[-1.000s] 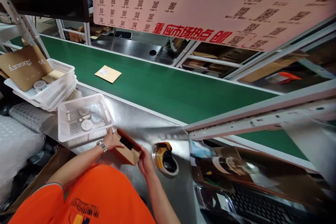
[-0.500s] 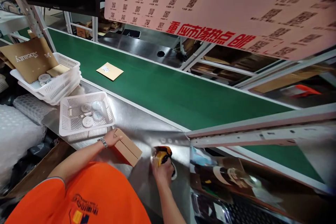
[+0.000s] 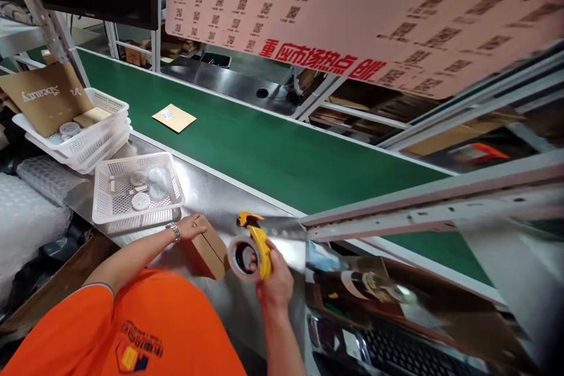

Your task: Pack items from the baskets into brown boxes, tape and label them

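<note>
My left hand [image 3: 192, 227] is closed on the near-left end of a small brown cardboard box [image 3: 210, 251], which stands tilted on the steel table. A yellow tape dispenser [image 3: 262, 247] with a roll of clear tape is gripped in my right hand [image 3: 275, 276]. Its cutting head points up and away from me, and the roll is just right of the box. To the left of the box, a white plastic basket [image 3: 102, 211] holds round white-lidded containers, bubble-wrapped pieces and small white items.
Behind the table runs a green conveyor belt [image 3: 238, 141] with a flat brown envelope [image 3: 174, 118] on it. Stacked white baskets [image 3: 103, 135] stand at left by bubble wrap [image 3: 30, 211]. At right are a metal rail [image 3: 396, 205] and a keyboard [image 3: 396, 352]. A QR-code board [image 3: 343, 17] hangs overhead.
My right hand has lifted the tape dispenser and turned it so the roll faces the box, bringing it left and closer. My left hand stays on the box. The view has shifted slightly.
</note>
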Available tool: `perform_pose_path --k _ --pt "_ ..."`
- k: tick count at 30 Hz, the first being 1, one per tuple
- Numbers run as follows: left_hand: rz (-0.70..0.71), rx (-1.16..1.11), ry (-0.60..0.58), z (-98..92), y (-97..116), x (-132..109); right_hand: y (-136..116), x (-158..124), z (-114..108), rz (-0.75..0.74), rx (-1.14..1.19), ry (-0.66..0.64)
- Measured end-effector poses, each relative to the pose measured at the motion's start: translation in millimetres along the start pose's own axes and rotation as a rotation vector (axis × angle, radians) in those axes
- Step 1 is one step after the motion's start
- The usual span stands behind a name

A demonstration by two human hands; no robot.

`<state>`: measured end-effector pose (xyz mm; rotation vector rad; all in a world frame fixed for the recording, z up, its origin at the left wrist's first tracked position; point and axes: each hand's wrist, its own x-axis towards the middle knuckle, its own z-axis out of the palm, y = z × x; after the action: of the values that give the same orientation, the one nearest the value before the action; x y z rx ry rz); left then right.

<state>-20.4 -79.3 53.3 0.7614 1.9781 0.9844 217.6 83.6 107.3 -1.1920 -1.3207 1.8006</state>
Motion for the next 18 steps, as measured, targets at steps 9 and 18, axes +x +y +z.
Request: perform_pose_path --k 9,18 --pt "0.016 0.026 0.112 12.5 17 2 11 -26 35 -0.033 -0.181 -0.066" --pt "-0.173 -0.275 0.149 -2.1 57 0 17 -27 26 -0.184 -0.285 -0.189"
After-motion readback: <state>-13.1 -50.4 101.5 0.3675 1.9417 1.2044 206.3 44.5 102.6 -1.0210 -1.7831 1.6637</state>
